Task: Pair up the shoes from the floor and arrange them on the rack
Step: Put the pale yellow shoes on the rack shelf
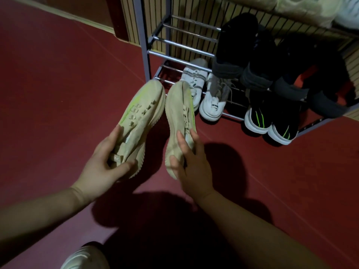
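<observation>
I hold a pair of beige sneakers with lime-green stripes above the red floor, toes pointing at the rack. My left hand [104, 158] grips the heel of the left beige sneaker [141, 113]. My right hand [191, 164] grips the heel of the right beige sneaker [179, 113]. The metal shoe rack [180, 46] stands just beyond the toes. Its lower shelf carries a white sneaker pair [210, 98] and a black pair with white soles and green lines [270, 121]. Dark shoes [239, 47] fill the right of the upper shelf.
The left part of both rack shelves shows bare bars. A slatted wall [196, 8] runs behind the rack. Pale fabric [303, 8] lies on top at the upper right. A light-coloured shoe [85, 257] sits at the bottom edge on the red floor [58, 84].
</observation>
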Demonstrator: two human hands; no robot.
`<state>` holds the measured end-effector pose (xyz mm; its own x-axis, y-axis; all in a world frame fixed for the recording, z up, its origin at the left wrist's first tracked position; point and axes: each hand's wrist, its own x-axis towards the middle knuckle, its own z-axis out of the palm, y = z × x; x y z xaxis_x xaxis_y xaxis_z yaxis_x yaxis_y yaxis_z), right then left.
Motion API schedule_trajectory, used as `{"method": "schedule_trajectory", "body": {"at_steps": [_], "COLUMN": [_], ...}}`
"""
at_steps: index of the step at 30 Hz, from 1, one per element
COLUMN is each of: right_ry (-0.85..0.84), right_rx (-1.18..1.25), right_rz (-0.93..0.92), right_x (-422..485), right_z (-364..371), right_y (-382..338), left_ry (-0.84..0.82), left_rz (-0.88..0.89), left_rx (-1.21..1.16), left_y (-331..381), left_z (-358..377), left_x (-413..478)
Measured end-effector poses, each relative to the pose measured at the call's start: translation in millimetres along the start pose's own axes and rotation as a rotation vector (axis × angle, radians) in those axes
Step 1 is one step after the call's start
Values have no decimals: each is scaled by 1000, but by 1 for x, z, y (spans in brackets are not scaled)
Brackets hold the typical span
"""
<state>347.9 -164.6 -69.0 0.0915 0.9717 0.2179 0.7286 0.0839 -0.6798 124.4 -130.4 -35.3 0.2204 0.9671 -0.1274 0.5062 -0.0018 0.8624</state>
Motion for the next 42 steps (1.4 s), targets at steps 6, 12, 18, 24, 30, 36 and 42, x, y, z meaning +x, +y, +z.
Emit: {"method": "schedule_trajectory", "body": {"at_steps": [6,12,18,24,30,36,42], "right_ry": [144,97,-56,-130,-156,-200,-287], "right_rx": [44,-31,-179,-347,-354,-360,-197], "right_rz": [-26,96,151,307,398,267,115], "right_x": [35,83,127,177,207,194,170], "right_z": [-13,-55,-80,-76,-61,-58,-68], "right_y": [-26,-34,-49,-66,-63,-35,-11], "left_ry": [92,109,127,168,93,-207,-157], "left_rz": [154,163,138,118,137,241,322], "left_rx": [12,135,281,415,316,348,319], "left_y": [27,68,104,117,115,82,72], "left_z": [-9,-9,-7,-3,1,-11,-14], "left_x": [20,76,129,171,198,190,193]}}
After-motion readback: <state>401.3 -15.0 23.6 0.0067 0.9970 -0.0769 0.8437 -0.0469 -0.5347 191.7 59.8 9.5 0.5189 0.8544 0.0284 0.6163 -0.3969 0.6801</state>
